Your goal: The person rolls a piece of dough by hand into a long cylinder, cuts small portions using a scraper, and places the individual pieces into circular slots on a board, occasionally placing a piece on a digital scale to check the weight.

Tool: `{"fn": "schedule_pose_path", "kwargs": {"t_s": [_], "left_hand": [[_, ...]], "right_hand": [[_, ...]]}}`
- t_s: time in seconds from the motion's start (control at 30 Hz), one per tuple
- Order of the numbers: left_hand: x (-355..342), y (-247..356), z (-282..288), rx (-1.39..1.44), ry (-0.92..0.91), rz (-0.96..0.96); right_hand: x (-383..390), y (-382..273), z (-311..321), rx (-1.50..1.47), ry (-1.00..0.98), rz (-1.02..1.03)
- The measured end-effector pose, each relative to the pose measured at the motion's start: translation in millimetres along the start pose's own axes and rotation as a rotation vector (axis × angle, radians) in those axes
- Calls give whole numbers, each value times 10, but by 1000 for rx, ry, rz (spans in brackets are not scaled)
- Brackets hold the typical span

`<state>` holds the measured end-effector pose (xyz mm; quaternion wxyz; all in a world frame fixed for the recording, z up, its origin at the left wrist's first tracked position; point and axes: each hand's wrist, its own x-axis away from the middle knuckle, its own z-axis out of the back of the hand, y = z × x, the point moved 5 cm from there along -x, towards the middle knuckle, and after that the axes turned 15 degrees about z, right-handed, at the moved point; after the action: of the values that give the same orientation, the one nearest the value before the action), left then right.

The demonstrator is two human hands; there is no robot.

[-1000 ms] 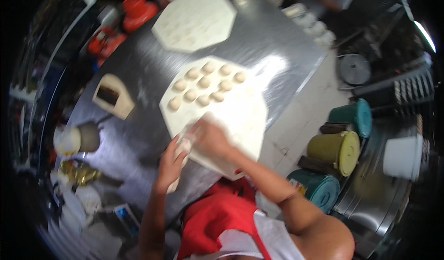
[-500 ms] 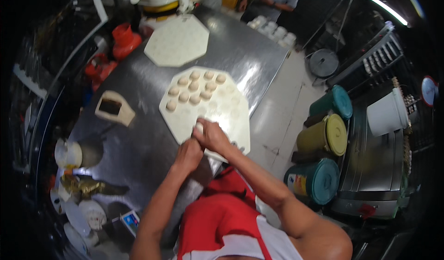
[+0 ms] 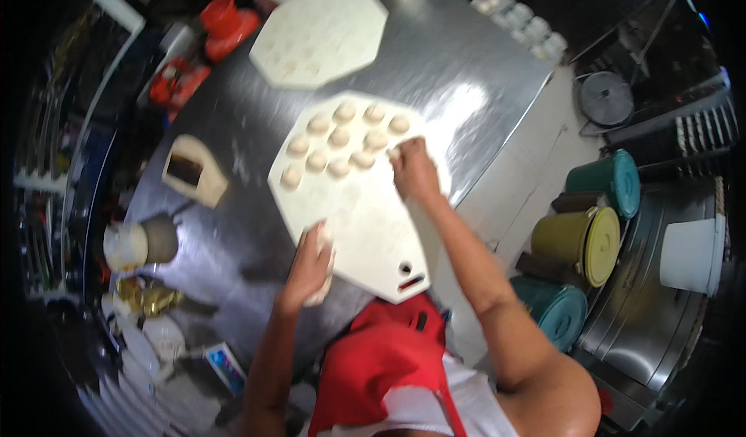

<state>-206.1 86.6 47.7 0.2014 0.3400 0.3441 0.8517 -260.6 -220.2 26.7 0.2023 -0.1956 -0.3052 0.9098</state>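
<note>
A pale octagonal board (image 3: 365, 235) with a handle slot lies on the metal table, and several round dough balls (image 3: 339, 135) sit in rows over its far half. My right hand (image 3: 417, 171) is over the board's right side, its fingers bent and pressed together just beside the nearest balls. What its fingertips hold, if anything, is hidden. By the board's left near edge, my left hand (image 3: 309, 266) is wrapped round a soft lump of dough (image 3: 322, 270), which shows along the palm and below the fingers.
Another pale board (image 3: 322, 33) lies farther back on the metal table (image 3: 233, 227). To the left are a dough-coloured piece with a dark opening (image 3: 194, 170), a white tub (image 3: 126, 246) and a gold packet (image 3: 148, 295). Lidded bins (image 3: 579, 239) stand along the right.
My hands were together at the board's near edge, pinching dough. Now they are apart: the right has moved forward to the dough balls, the left stays near with the lump. The view has shifted.
</note>
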Motion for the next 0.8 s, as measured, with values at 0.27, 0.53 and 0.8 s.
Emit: {"fn": "schedule_pose_path", "kwargs": {"t_s": [0.27, 0.53, 0.8], "left_hand": [[157, -124, 118, 650, -132, 18], [608, 250, 169, -257, -40, -227], [-444, 117, -336, -610, -34, -317]], "right_hand": [[760, -1858, -214, -474, -411, 244], [1039, -1969, 29, -289, -305, 80], [1057, -2216, 180, -493, -170, 237]]}}
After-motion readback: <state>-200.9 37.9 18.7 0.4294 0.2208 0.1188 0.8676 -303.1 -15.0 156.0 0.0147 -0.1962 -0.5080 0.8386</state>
